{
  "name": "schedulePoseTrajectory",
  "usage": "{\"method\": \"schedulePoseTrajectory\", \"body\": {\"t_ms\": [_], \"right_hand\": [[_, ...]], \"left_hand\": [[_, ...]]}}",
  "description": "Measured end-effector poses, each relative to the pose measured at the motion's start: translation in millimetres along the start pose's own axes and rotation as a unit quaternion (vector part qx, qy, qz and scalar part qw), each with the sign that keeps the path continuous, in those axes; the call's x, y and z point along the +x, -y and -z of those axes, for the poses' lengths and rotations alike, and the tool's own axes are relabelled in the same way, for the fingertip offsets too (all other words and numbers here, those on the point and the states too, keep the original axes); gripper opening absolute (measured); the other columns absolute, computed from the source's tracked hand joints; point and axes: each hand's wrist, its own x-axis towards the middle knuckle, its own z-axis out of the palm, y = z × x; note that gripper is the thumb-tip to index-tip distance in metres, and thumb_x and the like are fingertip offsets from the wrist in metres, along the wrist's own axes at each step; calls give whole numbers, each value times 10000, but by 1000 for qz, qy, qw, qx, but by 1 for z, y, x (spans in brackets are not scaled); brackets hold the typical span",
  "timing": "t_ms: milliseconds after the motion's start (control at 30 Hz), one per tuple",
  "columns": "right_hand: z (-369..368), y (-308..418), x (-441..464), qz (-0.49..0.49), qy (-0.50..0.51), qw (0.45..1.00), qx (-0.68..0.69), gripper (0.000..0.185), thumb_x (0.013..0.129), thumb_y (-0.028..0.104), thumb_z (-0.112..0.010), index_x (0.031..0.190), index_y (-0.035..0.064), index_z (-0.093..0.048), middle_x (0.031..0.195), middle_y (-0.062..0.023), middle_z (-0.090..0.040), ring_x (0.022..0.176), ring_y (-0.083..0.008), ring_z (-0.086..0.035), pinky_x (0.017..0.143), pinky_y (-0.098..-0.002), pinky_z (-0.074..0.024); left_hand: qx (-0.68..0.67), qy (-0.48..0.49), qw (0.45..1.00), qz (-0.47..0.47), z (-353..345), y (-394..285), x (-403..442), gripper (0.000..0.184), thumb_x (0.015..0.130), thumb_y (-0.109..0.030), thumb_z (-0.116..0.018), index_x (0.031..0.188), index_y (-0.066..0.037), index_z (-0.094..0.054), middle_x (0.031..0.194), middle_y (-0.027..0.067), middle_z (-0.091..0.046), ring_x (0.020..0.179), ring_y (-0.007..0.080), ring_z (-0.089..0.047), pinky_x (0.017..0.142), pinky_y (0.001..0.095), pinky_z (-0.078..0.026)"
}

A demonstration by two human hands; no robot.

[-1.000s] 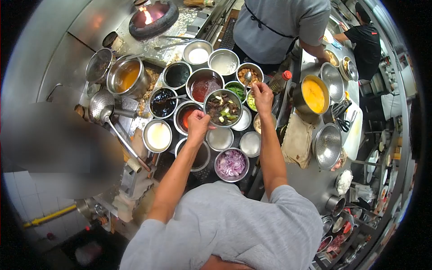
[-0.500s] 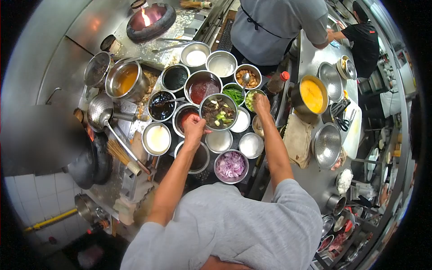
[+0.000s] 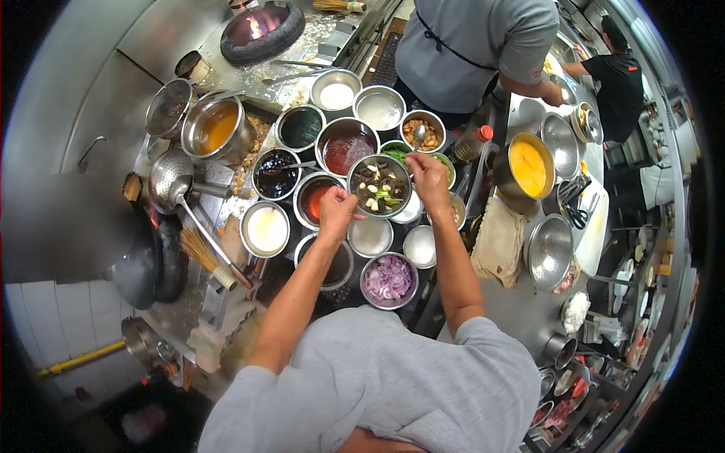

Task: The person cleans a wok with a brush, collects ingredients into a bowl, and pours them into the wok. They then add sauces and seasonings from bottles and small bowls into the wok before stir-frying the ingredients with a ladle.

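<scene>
My left hand [image 3: 337, 216] is closed on the lower left rim of a small metal bowl [image 3: 361, 204]. Inside it lie dark sliced pieces, pale chopped bits and green pieces. At the bowl's upper right rim, my right hand [image 3: 430, 183] has its fingers bunched together; what they pinch, if anything, is hidden. Partly behind that hand are a bowl of cut greens [image 3: 448, 167] and a bowl of long green strips [image 3: 394, 149]. Below the held bowl are a bowl of pale contents [image 3: 370, 237] and a bowl of sliced red onion [image 3: 389, 281].
Several sauce bowls surround my hands, including a dark red one [image 3: 347, 148] and a black one [image 3: 273, 175] with a spoon. A skimmer [image 3: 171, 175] lies left. A burner [image 3: 263, 32] flames at the back. A co-worker [image 3: 476, 60] stands ahead, beside the right counter [image 3: 521, 302].
My right hand has moved left from the bowl of cut greens to the held bowl's rim. The held bowl has shifted slightly right. The co-worker ahead has moved an arm.
</scene>
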Motion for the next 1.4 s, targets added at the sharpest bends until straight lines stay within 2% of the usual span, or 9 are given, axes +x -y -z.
{"method": "schedulePoseTrajectory", "body": {"t_ms": [167,233,367,467,600,833,1000,1233,1400], "right_hand": [[-23,-54,30,20,-80,969,-233,295,917,246,-653,963,-44,-676,864,-246,-698,782,-449,-669,707,-499,-525],[-38,-61,35,-83,1,958,-276,352,903,307,-673,948,-42,-664,846,-285,-685,803,-478,-665,709,-542,-526],[-57,-99,43,-26,-32,967,-251,317,905,261,-654,877,-55,-663,815,-329,-661,779,-484,-668,702,-571,-522],[-50,-112,47,-56,-99,961,-252,222,883,111,-560,800,-63,-670,799,-307,-667,737,-479,-669,690,-559,-533],[-26,-108,52,-75,-98,947,-296,216,902,135,-537,932,-13,-692,841,-300,-669,814,-476,-664,754,-557,-517],[-11,-129,59,-77,-47,980,-175,278,922,178,-548,1096,39,-716,996,-273,-681,926,-452,-663,834,-515,-514],[-16,-126,54,-92,-69,980,-162,280,934,244,-579,1107,77,-722,1008,-245,-692,961,-411,-675,837,-465,-529],[-23,-107,42,-16,1,972,-235,218,894,103,-562,1025,21,-716,885,-281,-680,844,-429,-672,760,-512,-525],[-24,-129,38,-6,-51,985,-167,223,880,92,-570,1010,-5,-724,875,-274,-680,827,-417,-674,750,-493,-517]], "left_hand": [[14,-17,1000,-6,4,-10,-6,133,853,6,-605,827,-28,-479,732,47,-565,532,135,-594,479,276,-592],[24,-21,999,-11,7,-11,-8,132,853,8,-603,826,-28,-479,731,47,-564,527,135,-592,479,275,-593],[16,-33,999,-6,14,-10,-11,124,855,9,-599,826,-26,-483,736,49,-563,543,137,-602,487,278,-601],[29,-38,999,-7,25,-5,-12,112,862,5,-592,835,-22,-486,743,60,-571,566,143,-621,491,280,-602],[23,-41,999,5,34,-4,-16,105,869,-6,-586,851,-18,-483,755,84,-593,566,163,-640,494,280,-600],[-18,-47,999,16,33,-3,-16,115,844,17,-589,838,-28,-483,744,50,-558,565,132,-599,492,283,-600],[-12,-40,999,23,30,-4,-14,115,848,9,-593,837,-27,-484,749,59,-567,564,137,-608,495,280,-602],[0,-39,999,23,30,-5,-11,110,857,0,-589,840,-26,-484,755,66,-579,560,140,-614,495,271,-600],[-15,-36,999,10,33,-2,-7,102,882,-12,-579,855,-19,-481,755,91,-607,536,172,-644,486,257,-598]]}}
